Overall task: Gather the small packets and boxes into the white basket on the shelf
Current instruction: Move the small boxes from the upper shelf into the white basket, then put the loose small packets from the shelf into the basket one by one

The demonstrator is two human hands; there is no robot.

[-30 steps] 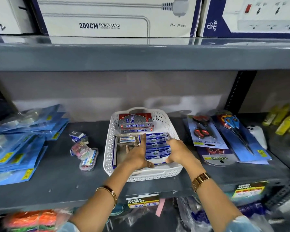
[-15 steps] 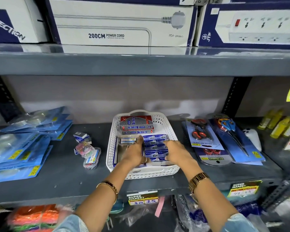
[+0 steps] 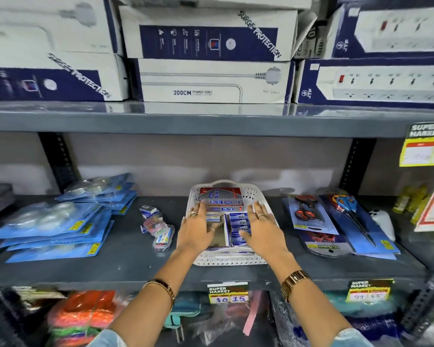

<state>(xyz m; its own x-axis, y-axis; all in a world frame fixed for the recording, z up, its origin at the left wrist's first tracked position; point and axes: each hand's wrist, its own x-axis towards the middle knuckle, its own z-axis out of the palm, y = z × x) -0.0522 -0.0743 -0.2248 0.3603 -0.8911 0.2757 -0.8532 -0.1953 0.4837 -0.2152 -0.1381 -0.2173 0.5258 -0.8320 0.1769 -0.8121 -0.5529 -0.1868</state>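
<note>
Hands (image 3: 198,229) flat over white basket (image 3: 226,260), grey shelf (image 3: 125,261)

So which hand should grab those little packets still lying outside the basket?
Probably the left hand. The loose packets lie on the shelf just left of the white basket, beside that hand; the right hand is across the basket.

Grey shelf (image 3: 125,256) with white basket (image 3: 232,259), blue blister packs (image 3: 60,229), scissors packs (image 3: 318,221), loose packets (image 3: 158,227).
</note>
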